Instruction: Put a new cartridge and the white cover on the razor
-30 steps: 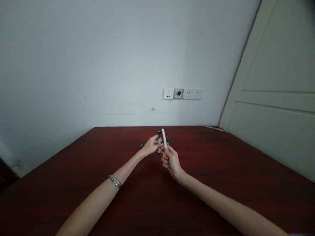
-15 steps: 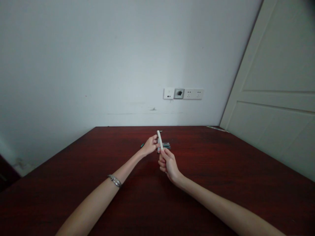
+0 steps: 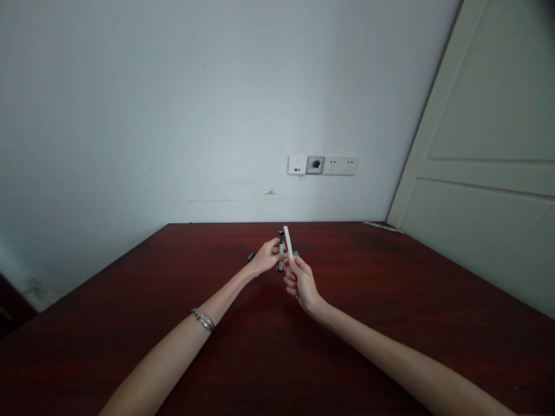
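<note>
My left hand (image 3: 265, 258) is closed on what looks like a razor (image 3: 281, 248), with a slim black and grey handle and a small crosswise head at the top. It stands upright between my fingers. My right hand (image 3: 302, 283) pinches the lower end of a smooth white stick (image 3: 288, 241), which tilts slightly left at its top. The stick is just right of the razor; whether they touch, I cannot tell. Behind my right fingers, a small clear pack (image 3: 295, 253) is mostly hidden. Left of my left hand lies a small dark green piece (image 3: 250, 256).
The dark red wooden table (image 3: 208, 248) reaches back to a pale wall with sockets (image 3: 333, 166). A flat pale strip (image 3: 384, 227) lies at the far right corner, near a white panelled door (image 3: 485, 167).
My right hand and the white stick have moved slightly right and away from me. The stick tilts less. The razor now shows more fully, while the clear pack is more covered.
</note>
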Available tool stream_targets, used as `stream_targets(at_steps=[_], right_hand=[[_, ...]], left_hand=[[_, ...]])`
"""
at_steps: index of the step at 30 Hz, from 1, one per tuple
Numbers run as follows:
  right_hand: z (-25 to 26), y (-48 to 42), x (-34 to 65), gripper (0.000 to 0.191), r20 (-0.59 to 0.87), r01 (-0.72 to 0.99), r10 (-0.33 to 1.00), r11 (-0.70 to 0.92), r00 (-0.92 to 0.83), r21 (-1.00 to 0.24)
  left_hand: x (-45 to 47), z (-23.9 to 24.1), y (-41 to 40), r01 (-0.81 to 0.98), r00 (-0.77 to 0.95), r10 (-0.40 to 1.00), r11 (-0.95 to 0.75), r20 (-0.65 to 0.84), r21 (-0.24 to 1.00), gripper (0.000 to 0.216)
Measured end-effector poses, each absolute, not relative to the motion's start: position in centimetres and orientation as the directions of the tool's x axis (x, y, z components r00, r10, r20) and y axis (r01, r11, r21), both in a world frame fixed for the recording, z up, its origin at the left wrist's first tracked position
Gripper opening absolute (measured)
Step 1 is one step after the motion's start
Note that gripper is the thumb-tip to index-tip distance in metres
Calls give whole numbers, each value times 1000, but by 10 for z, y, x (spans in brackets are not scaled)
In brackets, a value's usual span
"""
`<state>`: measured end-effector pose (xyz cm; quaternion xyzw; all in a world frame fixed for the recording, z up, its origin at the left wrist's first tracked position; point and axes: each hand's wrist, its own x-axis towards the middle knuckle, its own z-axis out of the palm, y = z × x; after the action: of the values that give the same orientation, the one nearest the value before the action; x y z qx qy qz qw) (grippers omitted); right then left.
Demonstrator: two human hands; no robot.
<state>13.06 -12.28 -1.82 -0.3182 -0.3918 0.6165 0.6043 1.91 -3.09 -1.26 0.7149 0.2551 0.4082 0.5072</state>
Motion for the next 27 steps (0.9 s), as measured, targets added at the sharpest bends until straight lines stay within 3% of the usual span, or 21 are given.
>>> stream_targets(at_steps=[27], right_hand=[[-20,-128,126,35,80,-518,992,21,-93,-855]], left_hand=[[20,-9,-34,-35,517,792,-358,324,933,22]])
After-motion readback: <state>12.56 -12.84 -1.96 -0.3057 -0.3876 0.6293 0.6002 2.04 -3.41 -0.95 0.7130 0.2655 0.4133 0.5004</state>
